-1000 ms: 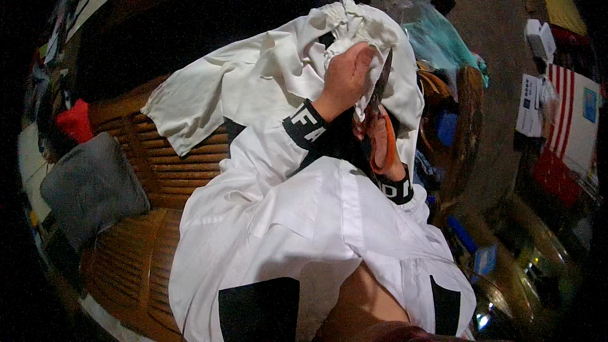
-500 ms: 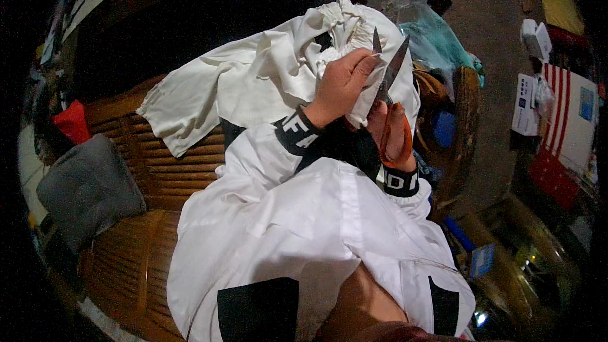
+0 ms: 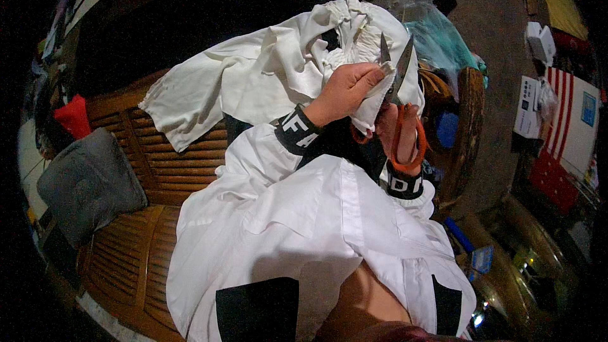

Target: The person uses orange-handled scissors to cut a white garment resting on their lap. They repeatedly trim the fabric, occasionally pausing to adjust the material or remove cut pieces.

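A white garment [image 3: 253, 63] with gathered, elastic-looking edges lies spread over my lap and the bench to the left. My left hand [image 3: 345, 92] pinches an edge of this cloth between thumb and fingers. Scissors with orange handles [image 3: 405, 142] are in my right hand [image 3: 391, 132], its fingers through the loops. Their dark blades stand apart and point away from me, close beside the pinched edge. Part of the lower blade and some of my right fingers are hidden behind the cloth.
I sit on a slatted wooden bench [image 3: 180, 126], with a grey cushion [image 3: 88, 183] and a red item [image 3: 73, 117] at left. Clear and green plastic bags [image 3: 437, 38] lie beyond the wooden armrest [image 3: 468, 107]. Boxes [image 3: 525, 107] stand farther right.
Both hands have shifted slightly right, with the cloth edge and the scissors. The blades remain apart, and the orange handles now show more.
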Available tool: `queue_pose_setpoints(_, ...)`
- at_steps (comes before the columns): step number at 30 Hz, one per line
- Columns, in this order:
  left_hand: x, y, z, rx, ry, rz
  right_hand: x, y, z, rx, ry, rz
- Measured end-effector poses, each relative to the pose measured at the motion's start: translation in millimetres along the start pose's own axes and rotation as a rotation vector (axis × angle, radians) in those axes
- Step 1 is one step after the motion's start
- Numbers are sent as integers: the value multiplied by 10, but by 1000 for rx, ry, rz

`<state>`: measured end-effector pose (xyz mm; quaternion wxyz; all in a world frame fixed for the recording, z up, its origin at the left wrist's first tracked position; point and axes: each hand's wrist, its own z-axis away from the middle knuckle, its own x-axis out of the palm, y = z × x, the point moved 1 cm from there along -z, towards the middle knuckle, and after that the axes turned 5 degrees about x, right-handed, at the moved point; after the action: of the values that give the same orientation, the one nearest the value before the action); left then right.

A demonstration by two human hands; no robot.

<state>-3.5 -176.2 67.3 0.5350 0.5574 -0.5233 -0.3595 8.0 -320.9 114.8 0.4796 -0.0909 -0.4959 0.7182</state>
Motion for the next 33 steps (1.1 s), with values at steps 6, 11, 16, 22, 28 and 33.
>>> queue_pose_setpoints(6, -11, -22, -7, 20, 27, -62, 53, 66, 31, 154, 254, 91)
queue_pose_setpoints(11, 44, -82, 35, 34, 57, -68, 25, 67, 2, -20, 314, 118)
queue_pose_setpoints(16, 56, -46, 127, 82, -2, -241, 90, 17, 18, 4, 214, 3)
queue_pose_setpoints(22, 94, -77, 147, 79, 109, -365, 78, 112, -44, 157, 331, -67)
queue_pose_setpoints(28, 50, -182, 79, 107, 153, -262, -27, 215, -89, 5, 222, -156)
queue_pose_setpoints(33, 36, -171, 155, 114, 27, -375, -345, 432, -91, -92, 251, 95)
